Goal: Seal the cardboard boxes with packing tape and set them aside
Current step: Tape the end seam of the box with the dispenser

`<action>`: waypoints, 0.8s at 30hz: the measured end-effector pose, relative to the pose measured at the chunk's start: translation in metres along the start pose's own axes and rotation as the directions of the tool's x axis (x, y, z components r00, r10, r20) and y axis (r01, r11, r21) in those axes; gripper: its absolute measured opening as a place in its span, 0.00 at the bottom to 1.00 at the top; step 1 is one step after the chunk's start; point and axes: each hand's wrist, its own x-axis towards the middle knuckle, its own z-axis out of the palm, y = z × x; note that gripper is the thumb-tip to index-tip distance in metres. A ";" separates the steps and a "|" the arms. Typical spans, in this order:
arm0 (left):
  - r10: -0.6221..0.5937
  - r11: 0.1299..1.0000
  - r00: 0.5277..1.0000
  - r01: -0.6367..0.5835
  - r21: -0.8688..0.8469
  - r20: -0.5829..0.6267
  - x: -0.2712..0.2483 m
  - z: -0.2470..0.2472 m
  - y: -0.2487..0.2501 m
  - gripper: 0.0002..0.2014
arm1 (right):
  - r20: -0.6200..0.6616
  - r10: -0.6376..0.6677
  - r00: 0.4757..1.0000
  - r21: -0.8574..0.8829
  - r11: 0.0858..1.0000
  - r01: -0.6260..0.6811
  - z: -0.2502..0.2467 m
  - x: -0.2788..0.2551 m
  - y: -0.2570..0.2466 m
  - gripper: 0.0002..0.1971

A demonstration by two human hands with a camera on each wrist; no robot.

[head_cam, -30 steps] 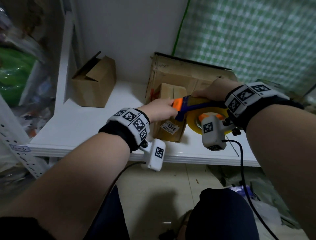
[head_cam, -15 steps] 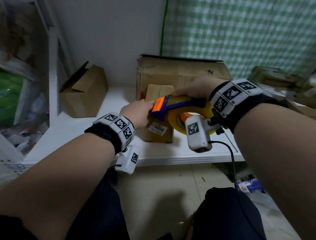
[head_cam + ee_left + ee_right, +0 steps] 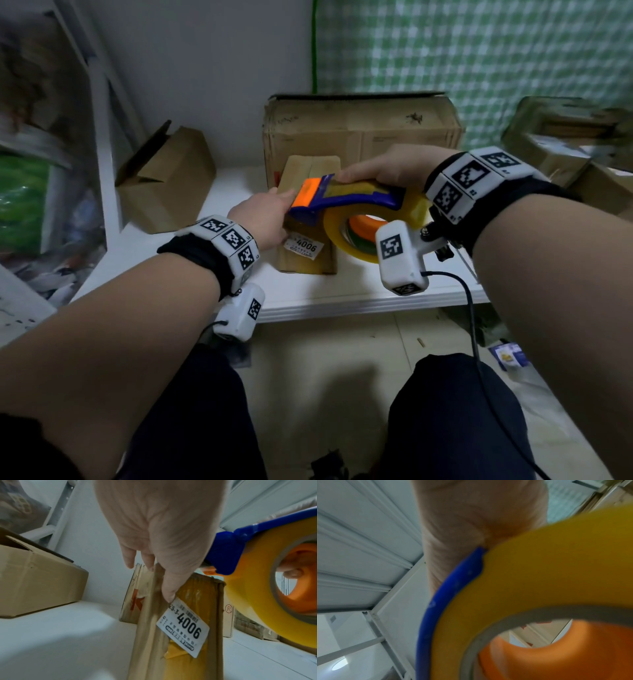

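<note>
A small cardboard box (image 3: 322, 262) (image 3: 212, 601) with a white "4006" label stands upright on the white shelf (image 3: 308, 294). My left hand (image 3: 263, 219) (image 3: 163, 527) grips its upper left edge, thumb on the front face and fingers over the top. My right hand (image 3: 390, 168) (image 3: 479, 513) holds a blue tape dispenser (image 3: 349, 200) (image 3: 228, 547) by its handle. The dispenser's orange nose hovers at the box's top, beside my left hand. Its yellow tape roll (image 3: 342, 236) (image 3: 539, 568) hangs to the right of the box front.
A large worn carton (image 3: 359, 137) stands right behind the small box. An open-flapped cardboard box (image 3: 164, 178) lies at the shelf's left, by the white upright (image 3: 102, 137). More boxes (image 3: 565, 137) are stacked at the far right. The tiled floor lies below the shelf edge.
Both hands keep their holds. The dispenser's nose has slid a little left over the box top, towards my left hand. The head view has swung, so everything sits more central.
</note>
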 end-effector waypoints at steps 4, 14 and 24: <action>0.029 0.999 1.000 -0.030 0.046 0.012 0.000 -0.001 0.001 0.39 | 0.022 -0.020 1.000 0.034 0.999 0.019 -0.013 0.001 0.018 0.21; 0.030 0.993 0.999 -0.035 0.116 0.040 -0.008 -0.010 0.009 0.37 | 0.025 0.019 1.000 -0.003 1.000 -0.019 -0.036 0.016 0.065 0.27; 0.047 0.974 0.990 -0.075 0.212 0.133 -0.010 -0.022 0.016 0.41 | 0.018 0.013 1.000 -0.005 1.000 -0.013 -0.011 0.036 0.078 0.29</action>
